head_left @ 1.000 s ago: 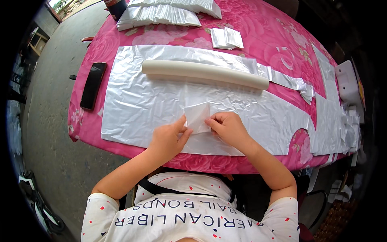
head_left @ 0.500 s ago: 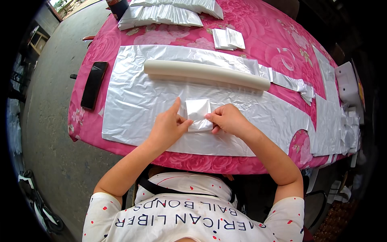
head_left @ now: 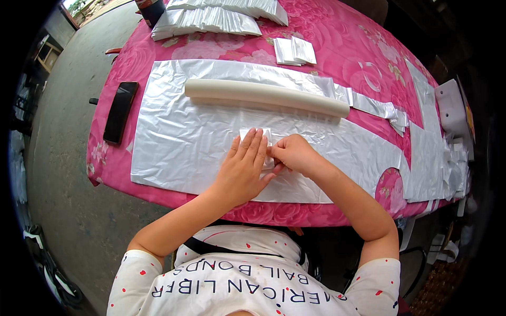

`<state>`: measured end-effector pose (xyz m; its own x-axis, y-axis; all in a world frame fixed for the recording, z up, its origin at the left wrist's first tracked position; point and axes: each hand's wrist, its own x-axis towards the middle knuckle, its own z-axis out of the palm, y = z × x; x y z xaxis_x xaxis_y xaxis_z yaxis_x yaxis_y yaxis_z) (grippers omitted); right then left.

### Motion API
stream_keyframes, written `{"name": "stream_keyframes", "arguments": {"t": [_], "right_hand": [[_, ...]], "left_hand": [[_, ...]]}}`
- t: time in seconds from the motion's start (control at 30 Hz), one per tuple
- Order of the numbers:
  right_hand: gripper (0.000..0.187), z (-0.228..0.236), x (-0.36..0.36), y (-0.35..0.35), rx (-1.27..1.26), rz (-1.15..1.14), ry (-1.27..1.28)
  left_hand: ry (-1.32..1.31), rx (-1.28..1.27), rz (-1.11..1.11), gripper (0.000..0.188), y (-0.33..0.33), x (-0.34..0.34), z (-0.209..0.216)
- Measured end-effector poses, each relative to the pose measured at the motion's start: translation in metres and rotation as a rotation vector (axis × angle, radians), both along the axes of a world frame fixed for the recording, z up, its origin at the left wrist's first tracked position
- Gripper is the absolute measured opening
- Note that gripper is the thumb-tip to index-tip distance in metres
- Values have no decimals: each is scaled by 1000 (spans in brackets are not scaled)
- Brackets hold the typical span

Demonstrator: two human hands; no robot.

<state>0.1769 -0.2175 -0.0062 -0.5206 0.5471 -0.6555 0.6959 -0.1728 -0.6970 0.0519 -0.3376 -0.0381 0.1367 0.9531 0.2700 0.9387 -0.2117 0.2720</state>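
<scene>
A small folded white plastic bag (head_left: 266, 135) lies on a large sheet of white plastic bags (head_left: 168, 137), mostly covered by my hands. Flat across it rests my left hand (head_left: 245, 166), fingers stretched out and pointing away from me. My right hand (head_left: 291, 155) pinches the right edge of the folded bag between thumb and fingers. Beyond both hands a pale roller tube (head_left: 266, 98) lies crosswise on the sheet.
A pink floral cloth (head_left: 221, 55) covers the table. On it are a black phone (head_left: 120, 113) at left, stacked folded bags (head_left: 205, 23) and a dark container (head_left: 151, 11) at the far left, a small folded pile (head_left: 295, 51), and a white plastic box (head_left: 452, 108) at right.
My left hand has moved right and flattened over the folded bag, which it now covers. My right hand stays at the bag's right edge.
</scene>
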Motion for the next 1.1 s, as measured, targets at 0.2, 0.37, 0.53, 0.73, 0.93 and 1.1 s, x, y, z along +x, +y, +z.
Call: {"name": "stream_keyframes", "arguments": {"t": [0.2,0.37,0.53,0.73,0.93,1.1], "right_hand": [[28,-2,2,-3,4,-44,7],[24,2,6,-16,250,47,28],[27,8,8,-34,629,194,-75],[23,22,34,-26,665,406,-231],[26,16,13,-35,1049,520,99],[51,-17,-22,-18,1251,575,322]], "left_hand": [[-41,-125,29,97,2,-3,-11],[-66,-125,22,103,1,-3,-12],[-25,-123,24,104,0,-4,-12],[-86,-71,40,101,-2,-5,-7],[-636,169,-29,64,-39,-28,-5],[-1240,-432,-3,24,-116,-47,-2]]}}
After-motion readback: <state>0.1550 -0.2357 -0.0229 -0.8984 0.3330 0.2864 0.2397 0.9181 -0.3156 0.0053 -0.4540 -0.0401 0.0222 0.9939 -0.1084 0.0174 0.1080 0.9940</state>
